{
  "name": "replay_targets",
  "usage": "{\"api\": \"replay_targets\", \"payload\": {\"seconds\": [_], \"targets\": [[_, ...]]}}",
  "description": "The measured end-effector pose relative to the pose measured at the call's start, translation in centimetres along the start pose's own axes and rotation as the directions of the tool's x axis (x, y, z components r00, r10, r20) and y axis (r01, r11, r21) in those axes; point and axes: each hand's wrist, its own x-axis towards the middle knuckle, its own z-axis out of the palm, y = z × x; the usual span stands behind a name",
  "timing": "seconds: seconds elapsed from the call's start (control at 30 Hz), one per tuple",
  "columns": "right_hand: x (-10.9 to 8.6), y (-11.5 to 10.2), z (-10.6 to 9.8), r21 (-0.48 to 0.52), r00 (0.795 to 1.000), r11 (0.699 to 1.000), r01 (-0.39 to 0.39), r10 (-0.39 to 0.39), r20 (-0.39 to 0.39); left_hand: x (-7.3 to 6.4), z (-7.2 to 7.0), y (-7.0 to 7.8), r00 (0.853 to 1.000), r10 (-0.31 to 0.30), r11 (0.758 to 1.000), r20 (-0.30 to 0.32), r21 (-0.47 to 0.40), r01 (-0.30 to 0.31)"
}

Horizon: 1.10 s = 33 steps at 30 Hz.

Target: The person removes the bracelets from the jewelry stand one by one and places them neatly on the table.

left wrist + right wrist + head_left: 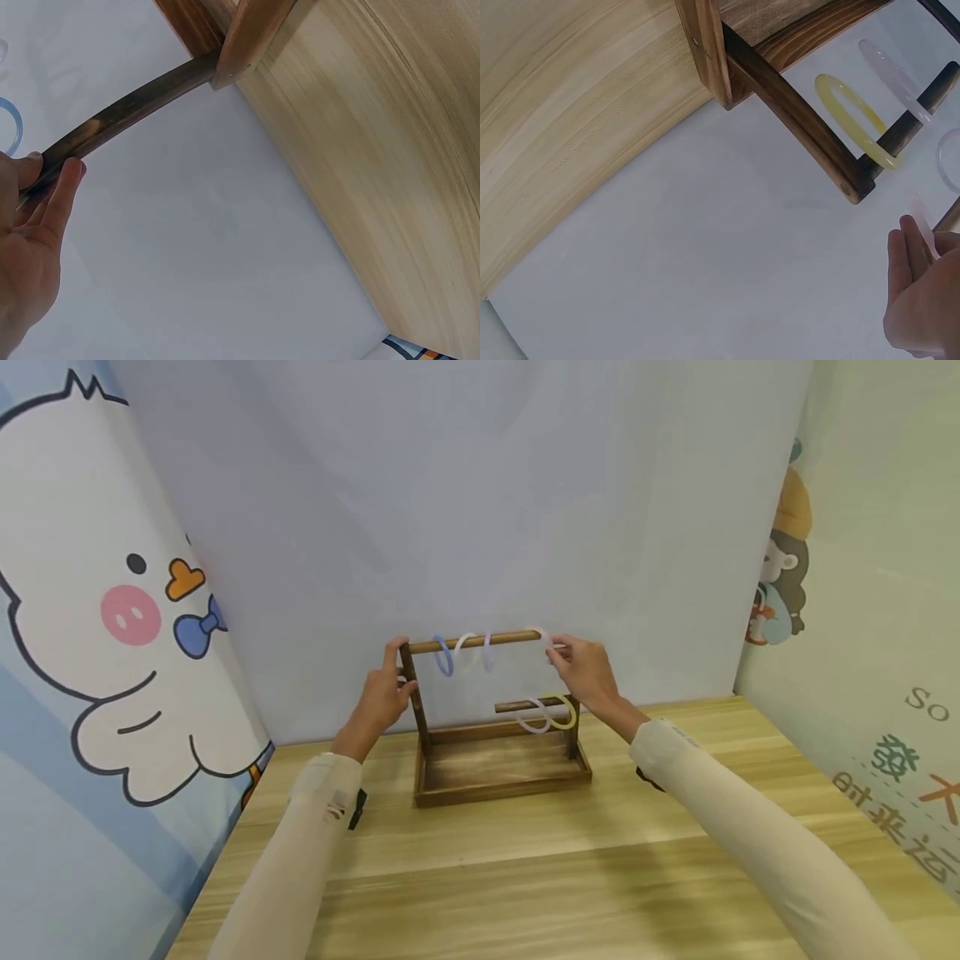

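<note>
A dark wooden bangle stand (502,791) with a tray base stands on the table. My left hand (378,702) holds the top of its left post (135,105), thumb and fingers on either side. At the free right end of the upper bar (513,637), my right hand (588,672) pinches a pale pink bangle (924,225). Along that bar hang a blue bangle (447,673), a white bangle (458,647) and a lavender bangle (488,653). A pale lavender bangle (534,729) and a yellow bangle (844,129) hang from the shorter lower bar (510,706).
The light wood table (480,877) reaches back to a plain pale backdrop (480,510). A cartoon-printed curtain (67,693) hangs at the left, and a printed panel (847,677) stands at the right. The right post (795,120) carries the lower bar.
</note>
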Motion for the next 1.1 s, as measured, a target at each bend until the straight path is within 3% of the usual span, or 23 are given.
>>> {"api": "replay_targets", "payload": {"seconds": [0.5, 0.7, 1.1], "targets": [[-0.9, 1.4, -1.6, 0.025, 0.999, 0.999, -0.028, 0.029, -0.035, -0.3, 0.8, 0.0, 0.999, -0.023, 1.0, 0.04, 0.017, 0.023], [-0.8, 1.6, -2.2, 0.032, 0.999, 0.999, -0.032, 0.033, -0.043, -0.2, 0.4, 0.3, 0.996, -0.061, 0.998, 0.064, 0.029, 0.059], [-1.3, 1.8, -2.7, 0.031, 0.999, 0.999, -0.02, 0.021, -0.026, -0.1, -0.3, 0.6, 0.996, -0.059, 0.998, 0.06, 0.038, 0.057]]}}
